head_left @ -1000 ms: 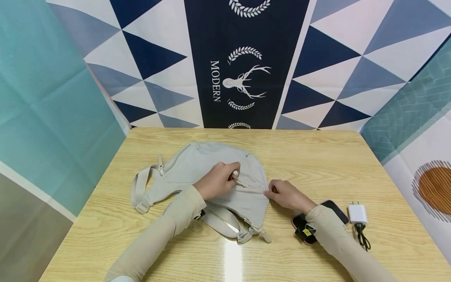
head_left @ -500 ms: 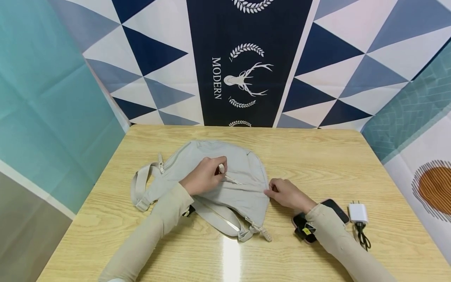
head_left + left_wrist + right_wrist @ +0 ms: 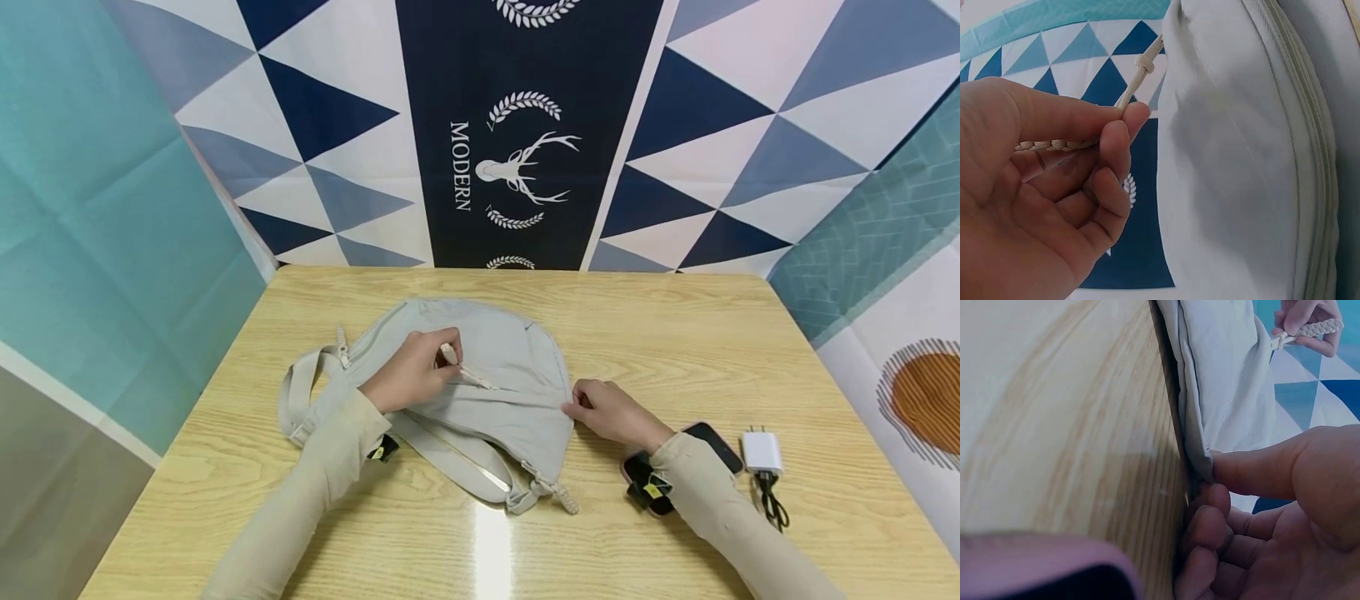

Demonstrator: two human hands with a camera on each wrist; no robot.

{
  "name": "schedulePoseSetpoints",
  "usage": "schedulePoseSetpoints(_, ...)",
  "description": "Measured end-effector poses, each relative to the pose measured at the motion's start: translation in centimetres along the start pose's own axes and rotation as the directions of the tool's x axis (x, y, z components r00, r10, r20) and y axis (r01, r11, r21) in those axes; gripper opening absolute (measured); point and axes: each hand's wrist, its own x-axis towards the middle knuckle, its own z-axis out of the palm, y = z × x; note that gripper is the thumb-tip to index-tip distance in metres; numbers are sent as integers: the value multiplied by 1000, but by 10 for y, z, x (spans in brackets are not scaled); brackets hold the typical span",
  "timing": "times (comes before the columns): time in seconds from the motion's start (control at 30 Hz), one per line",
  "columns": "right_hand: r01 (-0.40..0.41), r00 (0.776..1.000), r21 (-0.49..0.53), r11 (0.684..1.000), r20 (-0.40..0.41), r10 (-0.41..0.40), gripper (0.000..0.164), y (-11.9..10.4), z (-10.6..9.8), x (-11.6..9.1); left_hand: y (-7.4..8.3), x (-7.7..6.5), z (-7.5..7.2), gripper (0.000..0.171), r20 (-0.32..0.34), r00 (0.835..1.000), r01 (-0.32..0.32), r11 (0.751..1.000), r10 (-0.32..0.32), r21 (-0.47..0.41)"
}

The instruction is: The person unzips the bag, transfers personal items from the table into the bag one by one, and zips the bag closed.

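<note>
A light grey shoulder bag [image 3: 495, 342] lies flat on the wooden table, its straps on the near and left sides. My left hand [image 3: 415, 369] is over the middle of the bag and pinches a braided cord zipper pull [image 3: 1138, 75] between thumb and fingers. The cord runs taut from the fingertips to the bag's front. At the bag's right edge, my right hand [image 3: 609, 412] pinches the fabric [image 3: 1200, 456] between thumb and curled fingers. Another braided pull [image 3: 558, 496] hangs off the bag's lower right corner.
To the right of the bag lies a dark phone [image 3: 712, 446], partly under my right forearm. A second dark, pink-edged device [image 3: 633, 472] sits below that wrist. Farther right are a white charger plug [image 3: 761, 454] and a black coiled cable [image 3: 772, 504]. Patterned cloth hangs behind the table [image 3: 660, 333].
My left hand has moved left across the bag, drawing the zipper pull along with it. My right hand has stayed at the bag's right edge.
</note>
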Motion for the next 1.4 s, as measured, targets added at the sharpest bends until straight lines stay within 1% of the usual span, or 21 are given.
schedulePoseSetpoints(0.13, 5, 1000, -4, 1000, 1, -5, 23, 0, -1, 1, -5, -6, -7, 13, -8, 1000, 24, 999, -24, -23)
schedulePoseSetpoints(0.33, 10, 1000, -5, 1000, -5, -10, 22, 0, -2, 1, -12, -15, -18, 13, -32, 999, 41, 999, -42, -28)
schedulePoseSetpoints(0.57, 1, 1000, 1, 1000, -1, -1, 22, 1, -1, 2, -22, -30, -33, 11, -63, 995, 72, 997, -75, -41)
schedulePoseSetpoints(0.63, 7, 1000, 1, 1000, 0, -7, 22, 1, -1, 2, -26, -35, -38, 11, -81, 993, 79, 996, -81, -36)
schedulePoseSetpoints(0.73, 7, 1000, 0, 1000, 2, -7, 22, 2, -2, 3, -32, -43, -46, 11, -110, 989, 97, 995, -99, -22)
schedulePoseSetpoints(0.87, -1, 1000, -1, 1000, 6, 1, 22, 4, -2, 3, -39, -54, -57, 12, -132, 982, 140, 990, -138, 3)
schedulePoseSetpoints(1.0, -6, 1000, -4, 1000, 7, 6, 21, 6, -2, 4, -49, -65, -66, 14, -147, 976, 168, 984, -159, 52)
schedulePoseSetpoints(1.13, -4, 1000, -10, 1000, 4, 4, 21, 6, -2, 4, -57, -74, -76, 16, -152, 970, 208, 974, -192, 93)
schedulePoseSetpoints(1.4, -1, 1000, -5, 1000, 9, 1, 22, 6, 2, 4, -77, -95, -93, 14, -146, 947, 300, 949, -285, 95)
